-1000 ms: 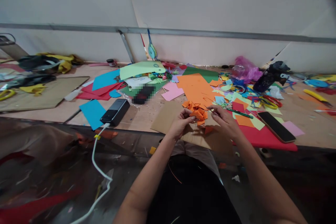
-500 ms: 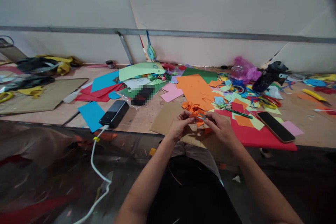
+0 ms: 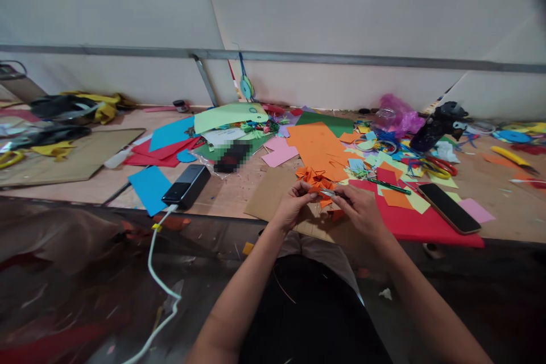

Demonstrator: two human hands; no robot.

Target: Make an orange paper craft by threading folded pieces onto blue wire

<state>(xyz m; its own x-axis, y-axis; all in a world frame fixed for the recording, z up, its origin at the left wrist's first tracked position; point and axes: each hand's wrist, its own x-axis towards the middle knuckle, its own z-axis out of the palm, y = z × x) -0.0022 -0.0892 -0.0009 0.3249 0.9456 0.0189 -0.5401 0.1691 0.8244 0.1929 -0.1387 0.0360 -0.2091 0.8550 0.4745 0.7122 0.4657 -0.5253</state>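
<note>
While the left hand [image 3: 297, 199], nearly closed, pinches folded orange paper [image 3: 316, 188], the right hand [image 3: 356, 203], curled, grips a slim grey tool [image 3: 328, 193]; the paper is over cardboard [image 3: 267, 190] beside the desk [image 3: 226, 196] edge.

I see folded orange paper [image 3: 314, 188], small and creased, pinched at fingertips of my left grip [image 3: 293, 202]. From my right grip [image 3: 359, 203], slim grey tool [image 3: 327, 193] juts toward left grip, lying nearly level, its end at paper; whether touching or just overlapping, too small for me to tell. More folded orange pieces [image 3: 316, 174], spiky-edged, bunched just beyond left grip; whether joined to held paper, cannot tell.
</note>
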